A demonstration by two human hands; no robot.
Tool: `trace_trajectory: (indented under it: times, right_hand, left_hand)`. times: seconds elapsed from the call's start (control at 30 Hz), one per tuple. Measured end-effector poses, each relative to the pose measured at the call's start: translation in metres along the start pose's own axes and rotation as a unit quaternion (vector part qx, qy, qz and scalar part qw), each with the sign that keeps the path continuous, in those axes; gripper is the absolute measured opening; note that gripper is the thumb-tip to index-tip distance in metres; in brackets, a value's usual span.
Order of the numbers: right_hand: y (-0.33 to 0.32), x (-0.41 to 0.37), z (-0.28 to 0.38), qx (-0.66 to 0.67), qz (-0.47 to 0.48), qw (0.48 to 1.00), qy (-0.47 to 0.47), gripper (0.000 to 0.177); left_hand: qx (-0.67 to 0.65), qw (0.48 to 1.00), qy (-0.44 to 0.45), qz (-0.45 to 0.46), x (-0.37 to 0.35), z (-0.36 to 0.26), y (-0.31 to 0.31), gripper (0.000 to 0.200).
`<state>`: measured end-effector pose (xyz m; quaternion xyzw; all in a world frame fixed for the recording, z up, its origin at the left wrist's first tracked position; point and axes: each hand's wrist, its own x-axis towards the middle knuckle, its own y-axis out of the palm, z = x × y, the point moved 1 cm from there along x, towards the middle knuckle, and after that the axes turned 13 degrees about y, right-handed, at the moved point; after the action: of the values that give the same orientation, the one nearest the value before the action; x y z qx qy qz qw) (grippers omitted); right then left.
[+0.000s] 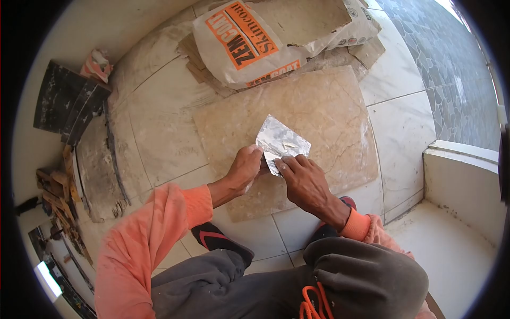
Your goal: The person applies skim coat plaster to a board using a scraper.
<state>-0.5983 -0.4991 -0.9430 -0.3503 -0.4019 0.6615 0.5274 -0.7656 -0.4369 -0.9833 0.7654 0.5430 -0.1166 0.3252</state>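
Note:
In front of me a crinkled silver foil piece (281, 139) is held up over a beige tile slab (223, 125). My left hand (243, 169) is closed at the foil's lower left edge, thumb on top. A small dark patch shows beside its fingers; I cannot make out what it is. Bent over the lower right edge of the foil, the fingers of my right hand (308, 183) pinch it. Whether anything lies inside or behind the foil is hidden.
A torn Skimcoat bag (247, 40) lies beyond the slab on flat boards. Black panels (69, 101) and wood scraps (58, 196) are at the left. A low white ledge (462, 165) stands at the right. My shoes (223, 242) are near the slab.

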Motion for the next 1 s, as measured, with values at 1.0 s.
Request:
trace_trajectory:
  times: [1.0]
  right_hand:
    - [-0.007, 0.010, 0.009, -0.037, 0.033, 0.999, 0.001, 0.034]
  left_hand:
    - [0.055, 0.995, 0.084, 0.024, -0.007, 0.012, 0.007, 0.031]
